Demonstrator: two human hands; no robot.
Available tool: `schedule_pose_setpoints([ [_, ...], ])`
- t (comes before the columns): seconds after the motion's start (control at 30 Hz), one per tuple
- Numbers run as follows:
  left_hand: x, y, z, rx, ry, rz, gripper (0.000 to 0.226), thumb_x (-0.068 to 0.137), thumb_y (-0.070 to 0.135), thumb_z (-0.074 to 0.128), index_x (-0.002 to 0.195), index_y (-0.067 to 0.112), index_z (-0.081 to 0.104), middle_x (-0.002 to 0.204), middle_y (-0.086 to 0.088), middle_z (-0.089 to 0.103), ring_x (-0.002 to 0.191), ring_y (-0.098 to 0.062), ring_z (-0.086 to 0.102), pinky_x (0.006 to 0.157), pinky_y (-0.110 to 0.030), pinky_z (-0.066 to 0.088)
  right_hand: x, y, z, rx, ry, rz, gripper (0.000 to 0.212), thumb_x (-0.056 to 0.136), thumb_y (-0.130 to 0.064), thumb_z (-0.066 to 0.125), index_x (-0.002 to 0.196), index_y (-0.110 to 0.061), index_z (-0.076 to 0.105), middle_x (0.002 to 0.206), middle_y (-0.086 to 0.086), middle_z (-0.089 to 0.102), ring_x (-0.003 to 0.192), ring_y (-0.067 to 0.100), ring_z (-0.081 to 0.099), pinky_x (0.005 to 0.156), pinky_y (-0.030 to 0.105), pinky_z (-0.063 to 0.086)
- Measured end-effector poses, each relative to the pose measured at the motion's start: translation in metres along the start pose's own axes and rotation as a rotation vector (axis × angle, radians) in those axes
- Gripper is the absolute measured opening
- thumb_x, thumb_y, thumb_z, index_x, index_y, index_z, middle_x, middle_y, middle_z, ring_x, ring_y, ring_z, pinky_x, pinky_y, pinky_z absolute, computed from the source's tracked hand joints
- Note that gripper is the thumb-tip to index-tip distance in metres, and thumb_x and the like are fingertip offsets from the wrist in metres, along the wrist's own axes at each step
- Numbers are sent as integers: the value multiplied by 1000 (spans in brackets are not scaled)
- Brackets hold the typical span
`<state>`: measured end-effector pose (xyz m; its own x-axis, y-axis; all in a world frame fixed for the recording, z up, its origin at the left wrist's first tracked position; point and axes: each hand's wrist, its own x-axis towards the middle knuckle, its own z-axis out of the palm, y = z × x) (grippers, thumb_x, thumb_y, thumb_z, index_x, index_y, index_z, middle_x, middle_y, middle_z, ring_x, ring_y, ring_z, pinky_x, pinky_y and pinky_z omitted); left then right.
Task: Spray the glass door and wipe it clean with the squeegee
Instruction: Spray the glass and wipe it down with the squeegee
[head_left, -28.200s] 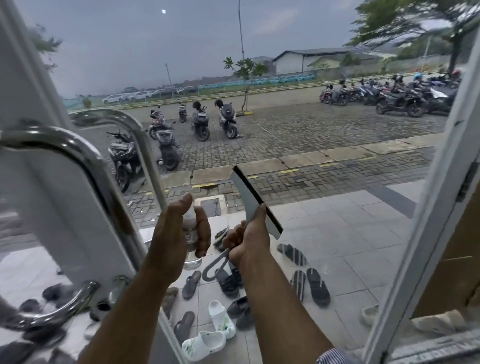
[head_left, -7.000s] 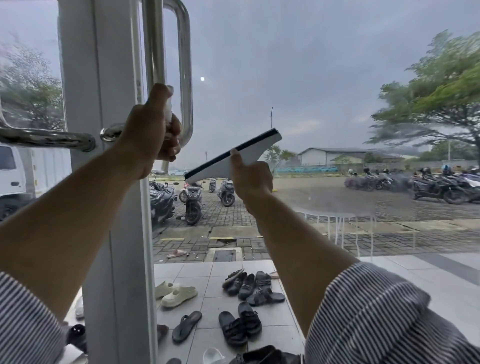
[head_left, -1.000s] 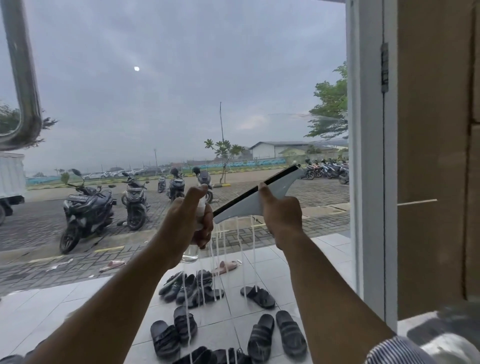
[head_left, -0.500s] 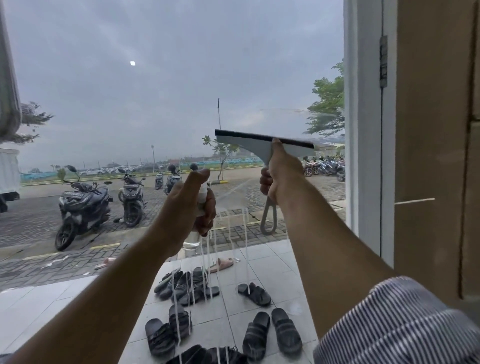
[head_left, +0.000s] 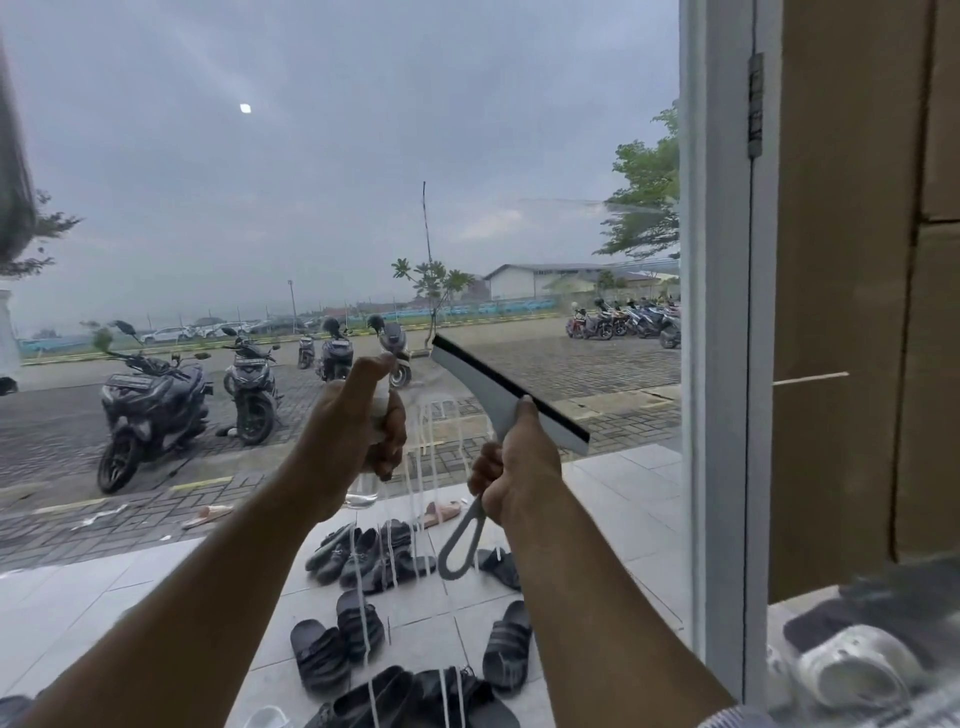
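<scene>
Filling most of the view, a tall clear glass door (head_left: 337, 156), hinged in a white metal frame (head_left: 717, 364) at the right. Rigid and smooth, likely slick where wet, so best met with even, moderate pressure.

Low on the pane, right of centre, a grey plastic squeegee with a black rubber edge (head_left: 498, 397), tilted, blade against or very near the glass; contact hard to confirm. Probably light and stiff in the body, soft only at the lip. Best held on the looped handle just under the head, as here.

On that handle, the right hand (head_left: 519, 467), fingers wrapped round it, thumb laid up the back of the blade.

Just beside it, the left hand (head_left: 353, 436), fingers curled round a small clear spray bottle (head_left: 362, 491), one digit raised over the top. Likely light and smooth, prone to slip if damp; firmest grip around the body.

Between both hands, thin white runs of cleaning liquid (head_left: 431, 467) trailing down, not yet wiped.
</scene>
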<state>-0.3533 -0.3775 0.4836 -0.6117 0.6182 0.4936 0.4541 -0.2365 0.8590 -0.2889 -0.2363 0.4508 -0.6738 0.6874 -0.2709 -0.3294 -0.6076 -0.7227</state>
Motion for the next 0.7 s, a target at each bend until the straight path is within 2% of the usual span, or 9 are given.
schedule_pose_setpoints([
  [0.17, -10, -3, -6, 4, -5, -11, 56, 88, 55, 43, 46, 18, 51, 46, -4, 45, 41, -19, 39, 43, -24, 32, -1, 8, 3, 63, -5, 0, 59, 92, -64, 53, 75, -8, 46, 39, -2, 34, 26, 11, 27, 38, 17, 27],
  [0.27, -15, -4, -8, 16, -7, -29, 61, 101, 47, 40, 51, 15, 50, 46, -3, 46, 40, -18, 39, 45, -24, 31, -2, 4, 0, 105, -61, -2, 57, 94, -61, 52, 71, -10, 45, 39, -2, 34, 29, 11, 28, 40, 18, 26],
  [0.33, -15, -1, -6, 5, -4, -45, 61, 103, 42, 38, 49, 15, 50, 45, -4, 45, 40, -18, 38, 46, -24, 31, -7, -4, -2, 126, -100, -16, 55, 94, -60, 53, 69, -12, 44, 39, -3, 34, 30, 11, 29, 39, 18, 26],
  [0.47, -6, 15, -2, -36, -21, -20, 62, 102, 44, 38, 47, 17, 49, 45, -5, 44, 40, -19, 37, 45, -23, 32, -16, -51, 15, 118, -165, -165, 50, 92, -57, 60, 75, -11, 51, 43, -2, 40, 34, 10, 36, 39, 19, 32],
  [0.53, -1, 22, 2, -56, -35, -2, 62, 101, 45, 38, 48, 15, 48, 45, -4, 43, 39, -18, 36, 45, -22, 31, -17, -78, 29, 134, -206, -223, 50, 94, -56, 57, 76, -11, 50, 46, -2, 41, 34, 10, 37, 37, 17, 31],
  [0.7, 8, 29, 10, -40, -95, -23, 63, 99, 49, 37, 46, 15, 46, 46, -5, 41, 40, -19, 35, 45, -22, 32, -1, -75, 41, 54, -135, -210, 57, 92, -64, 54, 67, -13, 44, 43, -2, 36, 29, 9, 26, 36, 15, 24],
])
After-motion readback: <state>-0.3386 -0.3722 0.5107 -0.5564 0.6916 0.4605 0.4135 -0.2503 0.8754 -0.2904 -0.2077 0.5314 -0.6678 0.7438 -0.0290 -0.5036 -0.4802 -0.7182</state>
